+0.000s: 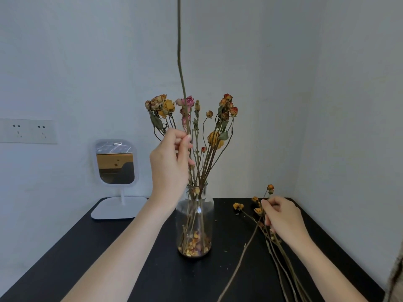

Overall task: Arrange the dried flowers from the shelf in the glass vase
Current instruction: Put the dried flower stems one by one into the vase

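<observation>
Clear glass bottle-shaped vase [194,219] is standing mid-table, already holding most of the dried yellow, orange and pink roses [226,106]; looking past halfway. Left hand [172,162] is pinching a long thin brown stem [178,40] above the vase mouth, right hand [283,219] is gripping the loose yellow-headed stems [238,206] lying near right, not yet placed. Black tabletop [109,247] is sitting in a pale-walled corner, white stand mirror [115,164] far left.

The long stem [179,29] pinched in the left grip [172,162] runs off the top edge of the frame, hiding its upper end. The right grip [283,219] covers part of the loose stems [287,261] it holds on the table [98,269]; their ends leave the bottom edge. Fabric [395,277] at the lower right is cut off.
</observation>
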The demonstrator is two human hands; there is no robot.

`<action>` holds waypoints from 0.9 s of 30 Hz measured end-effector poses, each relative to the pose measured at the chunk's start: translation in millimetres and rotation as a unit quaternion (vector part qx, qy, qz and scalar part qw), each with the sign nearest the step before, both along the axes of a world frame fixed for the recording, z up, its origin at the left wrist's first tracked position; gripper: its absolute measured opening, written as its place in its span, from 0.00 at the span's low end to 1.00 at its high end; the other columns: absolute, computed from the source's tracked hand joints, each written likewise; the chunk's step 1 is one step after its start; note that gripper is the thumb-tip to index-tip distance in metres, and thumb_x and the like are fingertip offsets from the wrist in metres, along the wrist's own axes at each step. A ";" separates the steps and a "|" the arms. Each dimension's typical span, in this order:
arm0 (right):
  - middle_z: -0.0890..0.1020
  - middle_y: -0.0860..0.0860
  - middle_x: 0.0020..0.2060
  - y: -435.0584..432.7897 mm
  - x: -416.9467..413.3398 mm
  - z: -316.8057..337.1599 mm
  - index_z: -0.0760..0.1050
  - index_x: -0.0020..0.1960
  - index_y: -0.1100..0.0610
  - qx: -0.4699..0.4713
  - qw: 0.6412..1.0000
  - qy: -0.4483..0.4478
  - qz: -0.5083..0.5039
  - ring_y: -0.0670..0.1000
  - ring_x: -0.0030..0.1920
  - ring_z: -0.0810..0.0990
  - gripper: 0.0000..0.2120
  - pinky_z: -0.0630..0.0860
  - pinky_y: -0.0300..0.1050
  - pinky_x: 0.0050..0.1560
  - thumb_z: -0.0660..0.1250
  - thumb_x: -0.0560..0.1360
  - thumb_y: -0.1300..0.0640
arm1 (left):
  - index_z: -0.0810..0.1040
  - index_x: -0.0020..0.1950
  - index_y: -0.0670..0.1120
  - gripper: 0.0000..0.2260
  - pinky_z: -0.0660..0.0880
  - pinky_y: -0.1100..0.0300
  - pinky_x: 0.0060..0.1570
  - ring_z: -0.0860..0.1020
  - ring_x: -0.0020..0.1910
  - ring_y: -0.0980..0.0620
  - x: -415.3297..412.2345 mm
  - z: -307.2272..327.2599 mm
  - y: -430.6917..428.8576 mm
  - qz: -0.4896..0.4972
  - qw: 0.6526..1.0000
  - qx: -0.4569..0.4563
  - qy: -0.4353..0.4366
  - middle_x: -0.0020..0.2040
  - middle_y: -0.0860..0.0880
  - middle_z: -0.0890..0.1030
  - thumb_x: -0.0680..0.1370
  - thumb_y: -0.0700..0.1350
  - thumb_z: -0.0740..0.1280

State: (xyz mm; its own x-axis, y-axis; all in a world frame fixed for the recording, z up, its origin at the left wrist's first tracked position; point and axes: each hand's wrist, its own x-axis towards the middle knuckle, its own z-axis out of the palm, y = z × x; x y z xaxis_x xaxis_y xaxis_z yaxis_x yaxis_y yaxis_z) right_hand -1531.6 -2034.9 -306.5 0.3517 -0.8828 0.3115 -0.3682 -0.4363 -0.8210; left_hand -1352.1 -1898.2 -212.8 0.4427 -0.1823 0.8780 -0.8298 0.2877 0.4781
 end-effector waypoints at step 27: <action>0.78 0.50 0.29 -2.4 12.5 -5.9 0.75 0.48 0.56 -0.003 1.000 0.020 0.010 0.42 0.24 0.73 0.05 0.67 0.32 0.25 0.62 0.77 0.55 | 0.82 0.50 0.48 0.09 0.73 0.65 0.33 0.78 0.32 0.56 20.4 -65.4 -39.6 0.116 0.973 0.200 -0.001 0.32 0.53 0.82 0.77 0.50 0.65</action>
